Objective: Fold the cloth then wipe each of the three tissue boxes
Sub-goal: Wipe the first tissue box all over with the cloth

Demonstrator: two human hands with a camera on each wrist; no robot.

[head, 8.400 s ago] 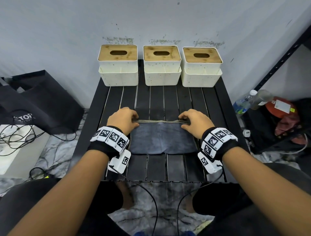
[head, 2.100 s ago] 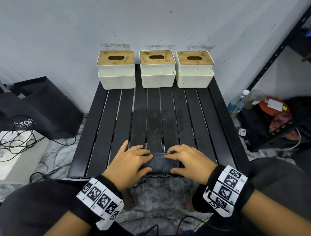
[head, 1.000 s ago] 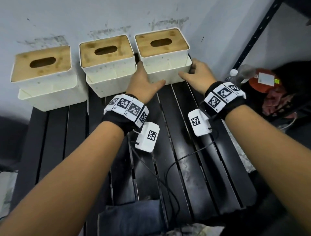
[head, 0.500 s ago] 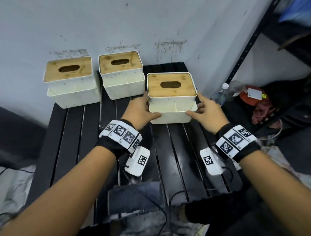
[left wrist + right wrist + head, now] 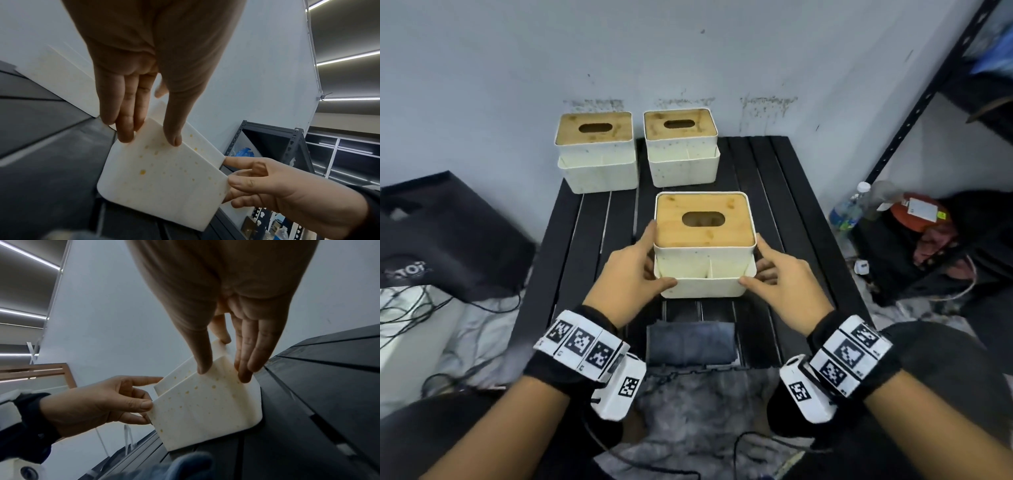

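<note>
tissue box [image 5: 703,260] between both hands, cloth [image 5: 691,342] nearer

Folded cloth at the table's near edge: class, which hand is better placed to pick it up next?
Neither clearly. The folded cloth lies midway between the left hand and right hand, and both grip the tissue box. Either must release first.

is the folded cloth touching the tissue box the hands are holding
Apart. The head view shows bare black table slats between the folded cloth and the near tissue box, which both hands grip.
</note>
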